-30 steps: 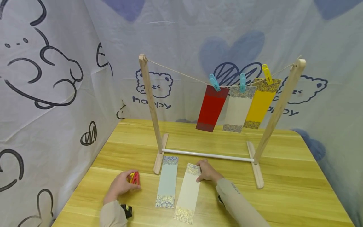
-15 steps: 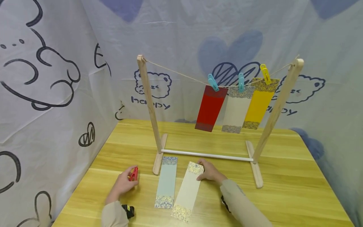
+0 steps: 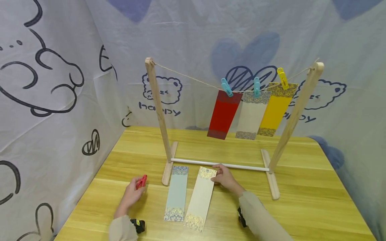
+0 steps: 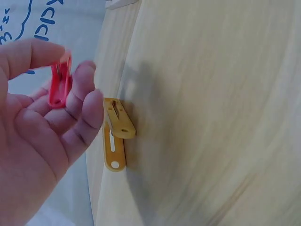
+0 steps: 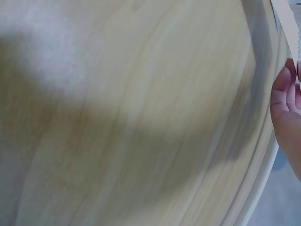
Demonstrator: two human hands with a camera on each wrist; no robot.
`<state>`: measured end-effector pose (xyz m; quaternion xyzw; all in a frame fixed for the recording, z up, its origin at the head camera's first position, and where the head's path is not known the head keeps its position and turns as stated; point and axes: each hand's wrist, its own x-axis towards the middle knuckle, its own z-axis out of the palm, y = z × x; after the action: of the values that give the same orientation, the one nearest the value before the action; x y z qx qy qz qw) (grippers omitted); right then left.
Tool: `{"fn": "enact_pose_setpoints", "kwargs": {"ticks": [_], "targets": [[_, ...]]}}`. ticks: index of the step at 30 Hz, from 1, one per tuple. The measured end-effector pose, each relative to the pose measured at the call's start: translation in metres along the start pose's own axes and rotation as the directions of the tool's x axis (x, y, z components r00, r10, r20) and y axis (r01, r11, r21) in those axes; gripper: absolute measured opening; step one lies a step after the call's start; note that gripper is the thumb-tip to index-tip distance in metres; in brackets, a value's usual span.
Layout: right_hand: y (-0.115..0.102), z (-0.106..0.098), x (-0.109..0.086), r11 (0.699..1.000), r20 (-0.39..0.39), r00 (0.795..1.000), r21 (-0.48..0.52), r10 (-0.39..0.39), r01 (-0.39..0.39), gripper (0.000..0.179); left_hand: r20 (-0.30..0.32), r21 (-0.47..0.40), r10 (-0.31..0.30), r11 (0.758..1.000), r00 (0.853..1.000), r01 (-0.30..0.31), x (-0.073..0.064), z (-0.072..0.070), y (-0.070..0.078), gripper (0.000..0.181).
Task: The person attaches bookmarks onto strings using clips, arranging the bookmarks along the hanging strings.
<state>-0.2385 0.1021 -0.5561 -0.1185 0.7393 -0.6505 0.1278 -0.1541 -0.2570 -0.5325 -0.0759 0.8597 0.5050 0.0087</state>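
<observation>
My left hand [image 3: 131,194] holds a red clothespin [image 3: 141,182] over the left part of the table. In the left wrist view the clothespin [image 4: 59,89] sits between thumb and fingers, with a yellow clothespin [image 4: 114,150] on the wood beyond the fingertips. My right hand [image 3: 227,179] pinches the upper right corner of a cream paper strip [image 3: 200,195] with patterned ends. Only part of that hand [image 5: 287,108] and the strip's pale edge [image 5: 287,23] show in the right wrist view. A pale blue strip [image 3: 176,192] lies to the left of the cream one.
Behind the hands stands a wooden frame [image 3: 159,113] with a white bottom rod [image 3: 217,164]. On its string hang red [image 3: 223,115], white [image 3: 252,115] and yellow [image 3: 275,113] strips, held by two blue clothespins [image 3: 227,87] and a yellow clothespin [image 3: 282,78].
My left hand has taken the red clothespin away from the yellow one and turned it. My right hand has shifted the cream strip slightly towards the frame.
</observation>
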Motion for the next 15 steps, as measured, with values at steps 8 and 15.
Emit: {"fn": "enact_pose_setpoints", "kwargs": {"ticks": [8, 15], "targets": [[-0.007, 0.002, 0.001, 0.989, -0.146, 0.989, 0.150, 0.015, 0.008, 0.033, -0.060, -0.049, 0.005, 0.999, 0.998, -0.008, 0.002, 0.004, 0.005, 0.028], [-0.015, 0.002, 0.001, 0.985, -0.204, 0.979, 0.174, 0.020, 0.016, 0.022, -0.074, -0.042, 0.010, 0.999, 0.997, -0.013, 0.006, 0.005, 0.012, 0.029]]}}
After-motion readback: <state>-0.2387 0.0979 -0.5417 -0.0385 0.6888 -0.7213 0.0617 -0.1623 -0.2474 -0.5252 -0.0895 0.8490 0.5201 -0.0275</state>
